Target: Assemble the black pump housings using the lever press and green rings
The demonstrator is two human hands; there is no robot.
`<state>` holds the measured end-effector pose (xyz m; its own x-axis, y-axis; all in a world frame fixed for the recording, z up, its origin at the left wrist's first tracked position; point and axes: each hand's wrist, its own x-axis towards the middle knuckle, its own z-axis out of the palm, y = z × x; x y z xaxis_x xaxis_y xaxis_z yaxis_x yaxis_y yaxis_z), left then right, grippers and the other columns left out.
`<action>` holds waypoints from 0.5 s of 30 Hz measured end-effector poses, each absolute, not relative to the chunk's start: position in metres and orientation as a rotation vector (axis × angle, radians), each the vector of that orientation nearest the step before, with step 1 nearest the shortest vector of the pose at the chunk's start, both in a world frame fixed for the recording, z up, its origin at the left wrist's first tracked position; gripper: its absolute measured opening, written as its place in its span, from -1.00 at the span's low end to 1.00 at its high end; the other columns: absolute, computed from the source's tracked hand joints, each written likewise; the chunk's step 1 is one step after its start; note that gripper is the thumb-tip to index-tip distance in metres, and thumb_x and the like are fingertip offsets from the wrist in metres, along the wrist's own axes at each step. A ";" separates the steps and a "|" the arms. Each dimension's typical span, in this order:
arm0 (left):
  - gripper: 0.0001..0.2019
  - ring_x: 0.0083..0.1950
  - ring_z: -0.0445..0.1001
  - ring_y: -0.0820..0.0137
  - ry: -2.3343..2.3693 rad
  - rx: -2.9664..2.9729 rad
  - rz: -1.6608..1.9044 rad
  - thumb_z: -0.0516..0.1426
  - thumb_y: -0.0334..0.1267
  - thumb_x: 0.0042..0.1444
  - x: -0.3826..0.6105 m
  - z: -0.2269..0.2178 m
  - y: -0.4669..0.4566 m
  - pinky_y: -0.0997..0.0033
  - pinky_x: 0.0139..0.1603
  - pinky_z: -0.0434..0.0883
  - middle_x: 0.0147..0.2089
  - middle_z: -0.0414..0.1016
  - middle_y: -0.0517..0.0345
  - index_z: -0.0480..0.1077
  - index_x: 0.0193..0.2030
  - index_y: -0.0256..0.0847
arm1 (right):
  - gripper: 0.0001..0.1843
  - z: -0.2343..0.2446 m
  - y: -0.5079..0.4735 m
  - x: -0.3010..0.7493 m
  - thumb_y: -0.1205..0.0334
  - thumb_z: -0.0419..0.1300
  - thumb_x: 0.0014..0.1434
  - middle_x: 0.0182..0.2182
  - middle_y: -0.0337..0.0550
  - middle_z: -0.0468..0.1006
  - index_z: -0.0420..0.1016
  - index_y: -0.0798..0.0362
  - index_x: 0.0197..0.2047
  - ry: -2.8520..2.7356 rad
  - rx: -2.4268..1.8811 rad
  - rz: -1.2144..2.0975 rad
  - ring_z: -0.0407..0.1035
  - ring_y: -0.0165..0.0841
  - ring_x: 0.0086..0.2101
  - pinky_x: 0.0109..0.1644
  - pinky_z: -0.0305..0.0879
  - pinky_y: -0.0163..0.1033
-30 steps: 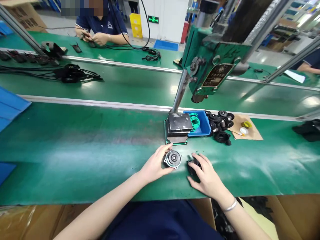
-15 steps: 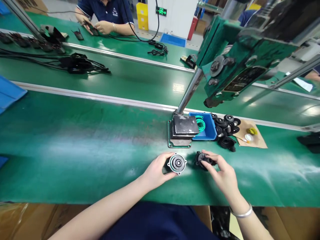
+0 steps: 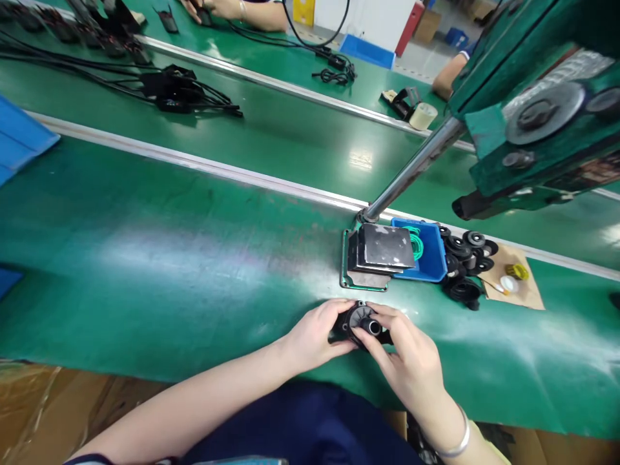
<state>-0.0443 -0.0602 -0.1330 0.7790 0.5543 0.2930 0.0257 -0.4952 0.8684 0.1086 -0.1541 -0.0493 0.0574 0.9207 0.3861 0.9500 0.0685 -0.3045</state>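
Observation:
A black plastic pump cover (image 3: 357,315) with a short pipe stub faces up in front of me. My right hand (image 3: 411,352) pinches it around the stub with thumb and fingers. Beneath the cover, the round pump housing is mostly hidden, and my left hand (image 3: 314,336) is closed around its left side. The cover lies over the housing's open face; whether it sits flush I cannot tell. Just beyond my hands stands the press base with a dark metal block (image 3: 387,245) on it.
A green press head (image 3: 537,142) overhangs on the right, carried by a steel post (image 3: 411,171). Behind the block are a blue bin (image 3: 431,258) with green rings, several black covers (image 3: 462,290) and cardboard (image 3: 527,294) bearing a yellow cap. Cables (image 3: 174,87) lie across the rail; another person's arm (image 3: 264,14) is beyond.
My right hand has brought the black cover left onto the housing in my left hand, hiding its ringed face. The view has shifted, with the press head now larger and further right.

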 end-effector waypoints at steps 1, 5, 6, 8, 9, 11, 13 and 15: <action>-0.38 0.18 0.45 0.14 0.428 2.004 0.699 0.28 -0.19 0.06 -0.044 -0.133 -0.060 0.07 0.19 0.45 0.15 0.44 -0.12 0.14 0.22 -0.16 | -0.80 -0.048 -0.154 0.109 0.21 0.23 0.21 -0.16 -0.07 0.54 0.32 0.09 -0.16 -1.874 -1.858 -0.086 0.49 -0.40 -0.16 -0.13 0.48 -0.33; -0.38 0.20 0.43 0.14 0.422 2.002 0.675 0.27 -0.22 0.07 -0.044 -0.131 -0.059 0.07 0.20 0.44 0.17 0.43 -0.11 0.13 0.24 -0.16 | -0.79 -0.047 -0.155 0.107 0.21 0.24 0.21 -0.14 -0.05 0.54 0.32 0.09 -0.15 -1.876 -1.878 -0.097 0.50 -0.38 -0.16 -0.14 0.49 -0.32; -0.38 0.20 0.43 0.14 0.425 2.001 0.663 0.27 -0.22 0.07 -0.044 -0.131 -0.059 0.07 0.20 0.44 0.18 0.43 -0.11 0.13 0.24 -0.15 | -0.79 -0.047 -0.155 0.107 0.20 0.24 0.21 -0.14 -0.05 0.54 0.33 0.09 -0.15 -1.871 -1.880 -0.095 0.50 -0.37 -0.16 -0.15 0.49 -0.32; -0.37 0.21 0.42 0.14 0.428 1.998 0.652 0.27 -0.22 0.07 -0.044 -0.131 -0.059 0.06 0.21 0.43 0.19 0.42 -0.10 0.12 0.25 -0.14 | -0.79 -0.049 -0.155 0.108 0.21 0.24 0.20 -0.14 -0.05 0.54 0.33 0.08 -0.14 -1.864 -1.876 -0.086 0.50 -0.37 -0.17 -0.15 0.49 -0.32; -0.36 0.21 0.42 0.13 0.428 1.997 0.651 0.27 -0.22 0.07 -0.044 -0.131 -0.059 0.06 0.21 0.43 0.19 0.42 -0.10 0.12 0.25 -0.14 | -0.79 -0.050 -0.155 0.108 0.21 0.24 0.20 -0.14 -0.06 0.54 0.33 0.08 -0.14 -1.864 -1.873 -0.080 0.50 -0.37 -0.16 -0.15 0.49 -0.32; -0.36 0.21 0.42 0.13 0.422 1.997 0.655 0.27 -0.22 0.07 -0.045 -0.131 -0.059 0.06 0.21 0.43 0.18 0.42 -0.10 0.11 0.26 -0.13 | -0.79 -0.051 -0.156 0.109 0.21 0.24 0.20 -0.13 -0.05 0.54 0.33 0.09 -0.15 -1.862 -1.866 -0.075 0.50 -0.38 -0.15 -0.14 0.49 -0.33; -0.34 0.20 0.43 0.15 0.415 1.990 0.667 0.26 -0.23 0.07 -0.045 -0.129 -0.059 0.08 0.20 0.44 0.18 0.42 -0.09 0.09 0.27 -0.13 | -0.79 -0.051 -0.156 0.109 0.20 0.24 0.20 -0.14 -0.05 0.53 0.32 0.09 -0.16 -1.853 -1.864 -0.076 0.50 -0.38 -0.15 -0.15 0.50 -0.34; -0.34 0.20 0.42 0.18 0.375 1.997 0.683 0.24 -0.27 0.09 -0.045 -0.127 -0.058 0.13 0.21 0.43 0.18 0.39 -0.07 0.07 0.29 -0.10 | -0.79 -0.051 -0.156 0.109 0.19 0.23 0.21 -0.15 -0.06 0.53 0.31 0.08 -0.17 -1.841 -1.864 -0.073 0.50 -0.40 -0.16 -0.16 0.49 -0.35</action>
